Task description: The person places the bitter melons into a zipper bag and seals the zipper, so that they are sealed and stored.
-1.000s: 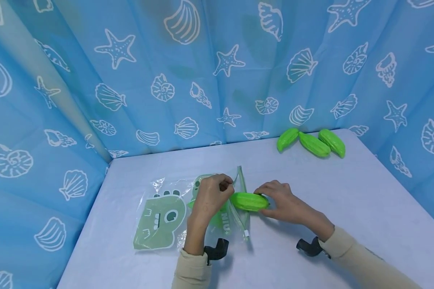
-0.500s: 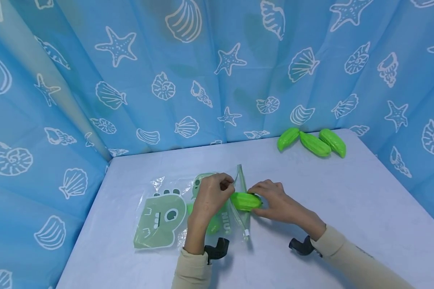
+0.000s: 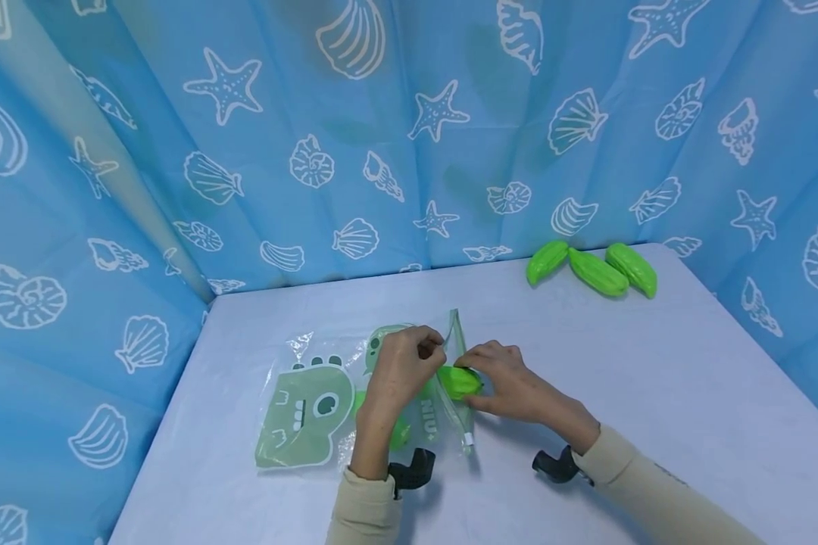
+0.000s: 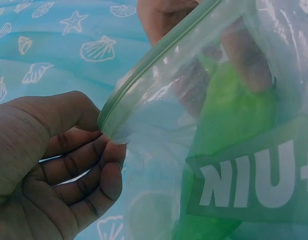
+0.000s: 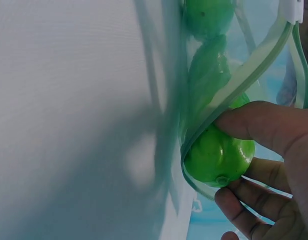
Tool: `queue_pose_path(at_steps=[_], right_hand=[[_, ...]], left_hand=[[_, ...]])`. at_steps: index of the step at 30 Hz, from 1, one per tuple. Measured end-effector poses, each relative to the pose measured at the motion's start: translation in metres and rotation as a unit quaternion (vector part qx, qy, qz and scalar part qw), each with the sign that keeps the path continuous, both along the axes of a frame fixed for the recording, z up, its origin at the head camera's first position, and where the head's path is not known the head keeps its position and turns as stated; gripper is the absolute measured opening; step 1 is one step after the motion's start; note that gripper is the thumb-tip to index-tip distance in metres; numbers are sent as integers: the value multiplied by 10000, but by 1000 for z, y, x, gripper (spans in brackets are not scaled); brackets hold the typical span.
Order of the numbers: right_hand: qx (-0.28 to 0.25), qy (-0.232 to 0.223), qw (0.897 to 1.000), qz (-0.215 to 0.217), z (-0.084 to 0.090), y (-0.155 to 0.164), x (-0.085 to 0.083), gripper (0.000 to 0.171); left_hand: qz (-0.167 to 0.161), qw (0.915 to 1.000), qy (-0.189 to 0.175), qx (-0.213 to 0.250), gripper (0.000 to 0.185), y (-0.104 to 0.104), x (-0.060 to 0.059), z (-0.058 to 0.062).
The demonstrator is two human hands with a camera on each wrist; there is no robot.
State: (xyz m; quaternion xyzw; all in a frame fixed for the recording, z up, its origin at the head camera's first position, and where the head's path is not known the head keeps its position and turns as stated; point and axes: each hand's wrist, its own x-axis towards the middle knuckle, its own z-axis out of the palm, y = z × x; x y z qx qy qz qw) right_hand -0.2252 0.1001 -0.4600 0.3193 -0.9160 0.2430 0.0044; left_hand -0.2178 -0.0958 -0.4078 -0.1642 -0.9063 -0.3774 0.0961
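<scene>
My left hand (image 3: 402, 371) pinches the green zip rim (image 4: 144, 70) of a clear slider bag (image 3: 344, 454) printed with a green dinosaur. In my right hand (image 3: 514, 386) is a bright green ridged fruit (image 3: 460, 384), held between thumb and fingers at the bag's mouth. Its far end lies inside the bag, while its stem end (image 5: 222, 180) points out toward my palm. Other green fruit (image 5: 209, 17) shows through the plastic deeper in the bag, partly hidden by my left hand in the head view. The white slider (image 3: 468, 439) sits at the rim's near end.
Three more green ridged fruits (image 3: 596, 272) lie at the back right of the white table (image 3: 559, 325). A blue shell-print curtain (image 3: 382, 151) hangs behind the table and along its sides. Each wrist carries a black camera mount (image 3: 412, 471).
My right hand has moved left, pushing the fruit farther into the bag, so less of it shows outside. The left hand keeps its hold on the rim.
</scene>
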Motion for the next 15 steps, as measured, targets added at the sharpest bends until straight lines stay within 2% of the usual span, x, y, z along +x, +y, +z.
queue_pose_path(at_steps=[6, 15], right_hand=[[75, 166, 9998, 119, 1, -7, -4, 47], [-18, 308, 9993, 224, -2, -14, -4, 50]], left_hand=[[61, 9999, 65, -77, 15, 0, -1, 0], [-21, 9999, 101, -50, 16, 1, 0, 0]])
